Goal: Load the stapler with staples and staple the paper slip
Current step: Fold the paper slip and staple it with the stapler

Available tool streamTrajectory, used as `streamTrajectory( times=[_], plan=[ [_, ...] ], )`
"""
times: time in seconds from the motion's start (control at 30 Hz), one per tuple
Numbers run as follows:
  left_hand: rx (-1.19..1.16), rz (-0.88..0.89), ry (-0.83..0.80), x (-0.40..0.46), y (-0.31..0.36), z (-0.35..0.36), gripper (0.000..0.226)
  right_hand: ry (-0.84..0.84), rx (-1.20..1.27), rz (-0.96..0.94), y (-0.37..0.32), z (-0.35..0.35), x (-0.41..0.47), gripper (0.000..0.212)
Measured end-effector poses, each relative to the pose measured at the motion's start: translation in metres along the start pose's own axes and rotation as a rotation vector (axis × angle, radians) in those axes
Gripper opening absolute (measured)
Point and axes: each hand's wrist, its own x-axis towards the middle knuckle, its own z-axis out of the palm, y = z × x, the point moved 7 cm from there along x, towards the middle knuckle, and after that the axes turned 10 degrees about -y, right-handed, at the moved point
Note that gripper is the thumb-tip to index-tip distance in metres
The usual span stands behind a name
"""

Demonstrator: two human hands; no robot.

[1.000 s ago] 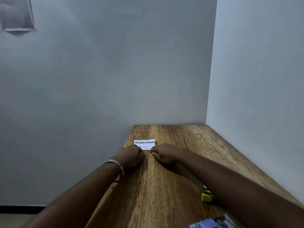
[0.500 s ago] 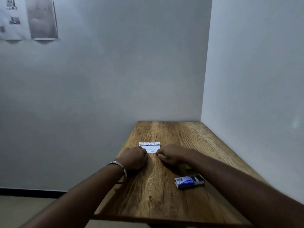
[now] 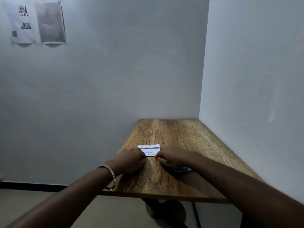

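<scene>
A small white paper slip (image 3: 149, 150) with printed text lies flat on the wooden table (image 3: 189, 142), towards its left side. My left hand (image 3: 131, 159) has its fingers curled on the slip's near left corner. My right hand (image 3: 171, 157) pinches the near right corner in the same way. Just behind my right wrist, a blue staple box (image 3: 181, 170) peeks out, mostly covered by my forearm. No stapler can be seen; my right arm covers that part of the table.
The table stands in a corner, with a wall along its far edge and another on the right. Its near edge (image 3: 164, 195) and a dark leg show below. Printed sheets (image 3: 37, 23) hang on the wall at the upper left.
The view has pulled back, so the table's near edge now shows. Both hands stay on the slip. The yellow stapler and most of the blue box have gone behind my right arm.
</scene>
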Motion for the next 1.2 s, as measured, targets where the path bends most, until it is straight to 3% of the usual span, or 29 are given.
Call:
streamTrajectory(
  times=[0.2,0.33,0.47,0.57,0.8,1.2],
  plan=[
    [-0.104,0.025,0.241,-0.01,-0.008,-0.028,0.035,0.195,0.067,0.007,0.012,-0.017,-0.009,0.043],
    [-0.113,-0.001,0.198,-0.006,-0.014,-0.025,0.037,0.2,0.059,0.03,0.019,-0.017,-0.007,0.043],
    [-0.09,-0.029,0.107,-0.001,-0.019,-0.015,0.035,0.149,0.056,0.039,0.02,-0.005,0.0,0.021],
    [-0.12,-0.034,0.092,0.0,-0.023,-0.01,0.033,0.165,0.047,0.05,0.02,-0.002,0.004,0.032],
    [-0.188,-0.048,0.115,-0.002,-0.028,-0.014,0.027,0.182,0.185,0.052,0.025,-0.008,0.008,0.036],
    [-0.207,-0.065,0.164,-0.004,-0.032,-0.016,0.023,0.234,0.176,0.046,0.03,-0.009,0.012,0.025]
  ],
)
